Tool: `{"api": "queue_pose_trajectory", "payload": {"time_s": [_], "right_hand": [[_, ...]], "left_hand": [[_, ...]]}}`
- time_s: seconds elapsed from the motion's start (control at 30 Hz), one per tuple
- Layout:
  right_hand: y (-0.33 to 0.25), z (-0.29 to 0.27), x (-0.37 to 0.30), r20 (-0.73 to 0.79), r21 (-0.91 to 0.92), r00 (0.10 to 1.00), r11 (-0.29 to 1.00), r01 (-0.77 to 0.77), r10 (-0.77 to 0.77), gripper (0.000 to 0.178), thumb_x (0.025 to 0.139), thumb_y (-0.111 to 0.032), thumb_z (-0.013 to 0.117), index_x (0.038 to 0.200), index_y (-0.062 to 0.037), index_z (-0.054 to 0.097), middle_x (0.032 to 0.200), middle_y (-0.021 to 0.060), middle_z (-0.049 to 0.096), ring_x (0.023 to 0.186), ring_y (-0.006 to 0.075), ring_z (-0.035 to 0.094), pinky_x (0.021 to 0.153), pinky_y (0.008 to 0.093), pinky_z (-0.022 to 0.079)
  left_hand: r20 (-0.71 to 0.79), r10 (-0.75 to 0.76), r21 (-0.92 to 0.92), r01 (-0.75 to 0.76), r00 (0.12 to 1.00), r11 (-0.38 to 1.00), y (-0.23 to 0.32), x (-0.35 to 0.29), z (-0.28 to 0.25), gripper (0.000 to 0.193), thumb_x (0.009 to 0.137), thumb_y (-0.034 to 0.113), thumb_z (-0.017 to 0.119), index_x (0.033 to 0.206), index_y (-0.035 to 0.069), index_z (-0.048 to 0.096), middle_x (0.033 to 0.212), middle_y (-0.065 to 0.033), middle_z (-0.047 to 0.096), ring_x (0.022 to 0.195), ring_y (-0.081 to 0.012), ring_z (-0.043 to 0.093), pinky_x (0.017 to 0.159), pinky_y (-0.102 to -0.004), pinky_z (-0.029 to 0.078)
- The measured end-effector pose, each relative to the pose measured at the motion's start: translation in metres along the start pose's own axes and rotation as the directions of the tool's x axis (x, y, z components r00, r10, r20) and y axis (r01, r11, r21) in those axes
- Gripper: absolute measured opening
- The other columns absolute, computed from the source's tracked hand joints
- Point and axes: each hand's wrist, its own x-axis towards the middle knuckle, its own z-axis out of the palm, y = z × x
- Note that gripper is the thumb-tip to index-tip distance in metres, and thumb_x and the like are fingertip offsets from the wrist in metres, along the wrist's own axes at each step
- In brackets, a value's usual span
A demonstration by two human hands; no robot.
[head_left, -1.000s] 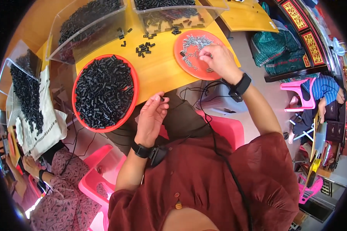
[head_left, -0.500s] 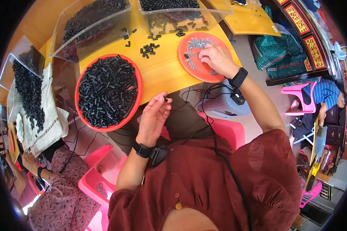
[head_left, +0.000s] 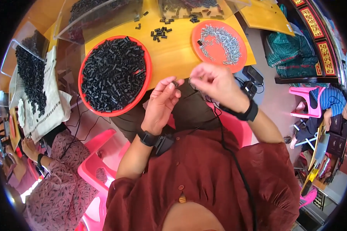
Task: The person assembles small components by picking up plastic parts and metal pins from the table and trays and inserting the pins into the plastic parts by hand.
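My left hand [head_left: 162,101] is closed in a pinch on a small black tubular piece [head_left: 175,83], held up over my lap. Close beside it, on the right, my right hand [head_left: 218,85] has its thumb and fingers pressed together. What those fingertips hold, if anything, is too small and blurred to make out. Beyond the right hand lies a round orange-red plate [head_left: 212,48] with many small silvery metal pieces [head_left: 232,44] and one black piece at its left side. A red basin [head_left: 149,71] heaped with short black tubes [head_left: 113,75] stands left of my left hand.
Loose black pieces [head_left: 160,34] lie on the yellow table [head_left: 173,50]. Clear plastic bins [head_left: 100,23] of black parts stand at the back. A dark cable [head_left: 239,169] runs down my front. At the left, another person's patterned sleeve [head_left: 61,165] is near a pink chair [head_left: 98,154].
My right hand has left the plate and come back toward my left hand, which has risen slightly. The view has shifted, so the table sits higher in the picture.
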Motion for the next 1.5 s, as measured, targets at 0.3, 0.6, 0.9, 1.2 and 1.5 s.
{"api": "queue_pose_trajectory", "payload": {"time_s": [0.3, 0.6, 0.9, 1.2, 1.5], "right_hand": [[-0.003, 0.030, -0.004, -0.067, -0.061, 0.991, 0.992, 0.115, -0.119, 0.015, 0.078, -0.002, 0.065, 0.089, -0.0004, 0.053, 0.073, 0.0101, 0.063, 0.063, 0.0163, 0.065, 0.055, 0.0262, 0.049], [0.010, 0.038, 0.001, -0.154, -0.188, 0.957, 0.958, 0.216, -0.246, 0.020, 0.077, -0.009, 0.069, 0.089, -0.0035, 0.055, 0.070, 0.0089, 0.062, 0.059, 0.0177, 0.063, 0.052, 0.0281, 0.047], [0.002, 0.018, 0.068, -0.094, -0.363, 0.954, 0.902, 0.234, -0.286, 0.015, 0.080, -0.017, 0.064, 0.077, -0.0024, 0.062, 0.068, 0.0132, 0.062, 0.061, 0.0297, 0.061, 0.056, 0.0373, 0.046], [0.012, 0.044, 0.146, -0.178, -0.677, 0.975, 0.736, -0.021, -0.136, 0.020, 0.075, -0.023, 0.067, 0.075, -0.0033, 0.069, 0.069, 0.0166, 0.064, 0.070, 0.0333, 0.064, 0.065, 0.0404, 0.051], [0.023, 0.049, 0.143, -0.130, -0.741, 0.976, 0.671, 0.021, -0.174, 0.014, 0.073, -0.010, 0.057, 0.075, 0.0016, 0.065, 0.073, 0.0226, 0.063, 0.071, 0.0378, 0.064, 0.065, 0.0452, 0.051]], "left_hand": [[-0.021, 0.064, 0.068, -0.063, 0.998, 0.996, 0.000, -0.002, 0.002, 0.022, 0.091, 0.011, 0.055, 0.113, 0.007, 0.055, 0.091, 0.0005, 0.059, 0.073, -0.0087, 0.054, 0.068, -0.0213, 0.045], [-0.044, 0.079, 0.070, -0.076, 0.996, 0.995, -0.004, -0.002, 0.002, 0.022, 0.091, 0.011, 0.055, 0.112, 0.006, 0.058, 0.096, -0.0016, 0.063, 0.070, -0.0079, 0.054, 0.064, -0.0193, 0.043], [-0.051, -0.037, -0.098, 0.032, 0.998, 0.995, 0.000, 0.002, -0.009, 0.022, 0.091, 0.013, 0.056, 0.113, 0.007, 0.057, 0.107, -0.0051, 0.062, 0.071, -0.0074, 0.053, 0.068, -0.0187, 0.044], [-0.069, -0.035, -0.120, 0.027, 0.997, 0.992, 0.005, 0.003, -0.008, 0.022, 0.094, 0.015, 0.052, 0.115, 0.009, 0.052, 0.109, -0.0050, 0.060, 0.069, -0.0076, 0.049, 0.061, -0.0193, 0.041], [-0.064, -0.019, -0.136, 0.010, 0.998, 0.991, 0.008, 0.002, -0.008, 0.023, 0.092, 0.016, 0.055, 0.113, 0.008, 0.055, 0.108, -0.0063, 0.062, 0.070, -0.0064, 0.052, 0.063, -0.0180, 0.041]]}}
